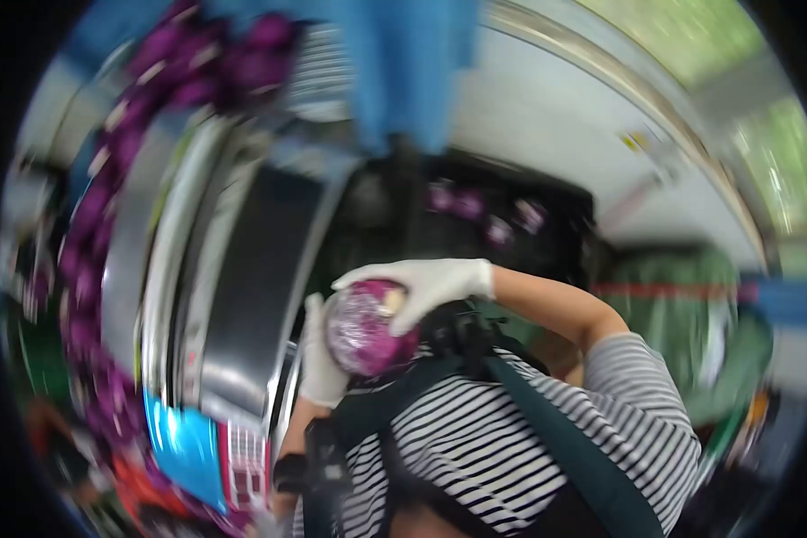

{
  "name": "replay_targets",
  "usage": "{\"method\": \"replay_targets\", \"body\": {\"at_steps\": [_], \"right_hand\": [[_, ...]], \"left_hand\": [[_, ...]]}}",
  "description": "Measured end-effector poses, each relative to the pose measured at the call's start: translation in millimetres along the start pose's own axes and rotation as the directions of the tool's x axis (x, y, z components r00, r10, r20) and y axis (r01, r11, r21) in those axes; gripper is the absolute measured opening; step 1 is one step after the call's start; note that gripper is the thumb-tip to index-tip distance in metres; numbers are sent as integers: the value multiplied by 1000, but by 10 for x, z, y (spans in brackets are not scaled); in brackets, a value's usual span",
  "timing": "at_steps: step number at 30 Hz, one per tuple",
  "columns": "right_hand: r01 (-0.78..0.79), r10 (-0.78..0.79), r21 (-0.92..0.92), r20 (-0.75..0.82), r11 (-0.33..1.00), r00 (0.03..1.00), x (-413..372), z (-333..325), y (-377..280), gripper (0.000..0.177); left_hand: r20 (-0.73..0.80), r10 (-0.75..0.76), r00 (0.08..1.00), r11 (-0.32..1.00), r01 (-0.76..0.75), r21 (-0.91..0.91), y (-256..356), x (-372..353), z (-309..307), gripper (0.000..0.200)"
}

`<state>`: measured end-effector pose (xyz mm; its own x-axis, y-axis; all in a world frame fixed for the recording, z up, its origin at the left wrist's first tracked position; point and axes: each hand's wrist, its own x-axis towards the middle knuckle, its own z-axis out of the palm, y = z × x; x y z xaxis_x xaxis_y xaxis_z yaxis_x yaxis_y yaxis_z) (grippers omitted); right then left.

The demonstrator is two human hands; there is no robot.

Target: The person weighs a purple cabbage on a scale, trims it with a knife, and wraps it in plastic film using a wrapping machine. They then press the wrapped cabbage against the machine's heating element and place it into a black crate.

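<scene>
A red cabbage (368, 336), its surface glossy as if wrapped in clear film, is held close to my chest. My right hand (435, 285), in a white glove, curls over its top and right side near the pale stem end. Against the cabbage's left side rests my left hand (321, 359), also gloved in white. Both hands grip it together. Just beyond them is a black crate (565, 211) with several purple cabbages (466, 204) in it, blurred by motion.
To the left stands a metal machine with a dark flat panel (264, 260) and a blue part (188, 448). Many purple cabbages (90, 242) line its far side. A blue hanging piece (408, 72) is ahead; a green sack (672, 314) sits at the right.
</scene>
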<state>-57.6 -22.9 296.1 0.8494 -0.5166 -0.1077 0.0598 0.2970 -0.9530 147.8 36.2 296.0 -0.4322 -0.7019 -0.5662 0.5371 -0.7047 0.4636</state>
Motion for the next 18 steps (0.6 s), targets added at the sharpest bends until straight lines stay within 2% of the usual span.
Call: {"method": "replay_targets", "body": {"at_steps": [1, 3, 4, 5, 6, 7, 9, 11, 12, 13, 15, 18], "right_hand": [[59, -49, 113, -94, 992, 994, -222, -57, 236, 77], [106, -11, 344, -266, 933, 964, -660, -199, 680, 86], [177, 6, 478, -355, 860, 935, -733, -199, 854, 84], [261, 21, 585, -431, 767, 902, -910, -184, 990, 83], [302, 130, 667, -517, 681, 846, -1132, -155, 1078, 82], [408, 122, 673, -594, 617, 795, -1284, -200, 1305, 80], [586, 229, 681, -715, 439, 660, -1604, -367, 1738, 80], [710, 319, 597, -801, 374, 506, -1912, -602, 1996, 84], [758, 381, 520, -843, 394, 381, -2077, -734, 2231, 82], [791, 445, 460, -854, 404, 269, -2225, -866, 2398, 76], [823, 494, 384, -857, 419, 147, -2543, -1136, 2937, 79], [863, 596, 248, -800, 441, -75, -2827, -1451, 3450, 76]], "left_hand": [[10, 1, 1000, 999, -2, 36, -78, 152, 104, 72], [37, -170, 985, 975, 162, 153, -244, 480, 212, 78], [38, -195, 980, 963, 183, 199, -265, 604, 207, 78], [39, -205, 978, 950, 189, 250, -430, 757, 224, 77], [45, -146, 988, 891, 111, 441, -545, 858, 265, 71], [-80, -44, 996, 767, 85, 636, -587, 884, 385, 63], [-104, -84, 991, 718, 133, 683, -639, 1005, 372, 60], [-144, -113, 983, 623, 183, 760, -623, 1101, 312, 54], [-162, -126, 979, 576, 205, 791, -666, 1141, 284, 51], [-210, -108, 972, 631, 230, 740, -747, 1135, 261, 36], [-315, -185, 931, 564, 364, 742, -811, 1111, 205, 35], [-374, -234, 897, 576, 438, 690, -914, 1057, 64, 32]]}}
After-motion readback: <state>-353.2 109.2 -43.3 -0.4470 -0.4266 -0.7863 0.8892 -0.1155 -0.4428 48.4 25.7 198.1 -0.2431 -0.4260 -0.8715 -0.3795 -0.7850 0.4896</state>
